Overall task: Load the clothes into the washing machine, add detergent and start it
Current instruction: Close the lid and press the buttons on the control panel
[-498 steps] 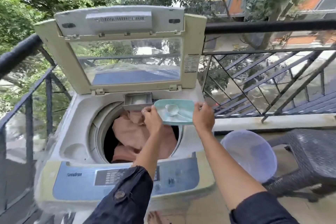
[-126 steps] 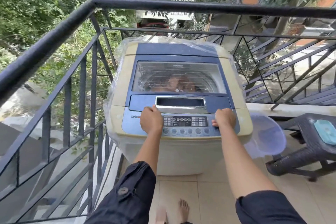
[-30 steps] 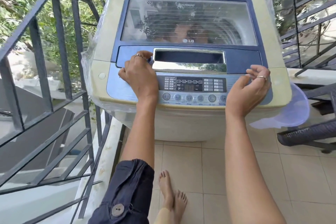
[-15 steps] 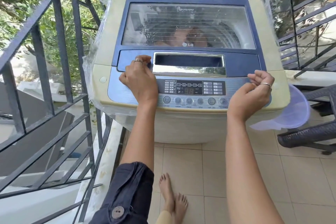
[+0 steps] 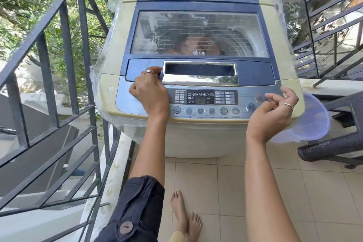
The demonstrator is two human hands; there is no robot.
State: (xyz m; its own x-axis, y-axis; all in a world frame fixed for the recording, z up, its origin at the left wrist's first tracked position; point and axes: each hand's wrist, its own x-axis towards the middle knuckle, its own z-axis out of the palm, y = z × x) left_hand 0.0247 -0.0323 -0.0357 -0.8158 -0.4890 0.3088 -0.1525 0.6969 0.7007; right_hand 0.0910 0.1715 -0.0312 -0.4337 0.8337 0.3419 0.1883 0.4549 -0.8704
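Observation:
A cream and blue top-loading washing machine point(image 5: 110, 76) stands in front of me, lid closed, wrapped in clear plastic film. Pinkish clothes point(image 5: 198, 45) show through the lid window point(image 5: 231, 31). The control panel point(image 5: 206, 102) has a lit display and a row of round buttons. My left hand point(image 5: 151, 92) rests flat on the panel's left part, fingers by the lid handle point(image 5: 200, 73). My right hand point(image 5: 273, 112) hovers over the panel's right end, fingers loosely curled, thumb and forefinger close to the round buttons point(image 5: 255, 104). It holds nothing.
A dark metal balcony railing point(image 5: 64, 61) runs along the left and behind the machine. A translucent plastic tub point(image 5: 310, 122) leans at the machine's right side, next to a dark wicker stool point(image 5: 337, 143). My bare feet point(image 5: 186, 220) stand on beige floor tiles.
My right hand has lifted and shifted slightly right, uncovering the round buttons at the panel's right end. The left hand stays put. The view has moved a little closer.

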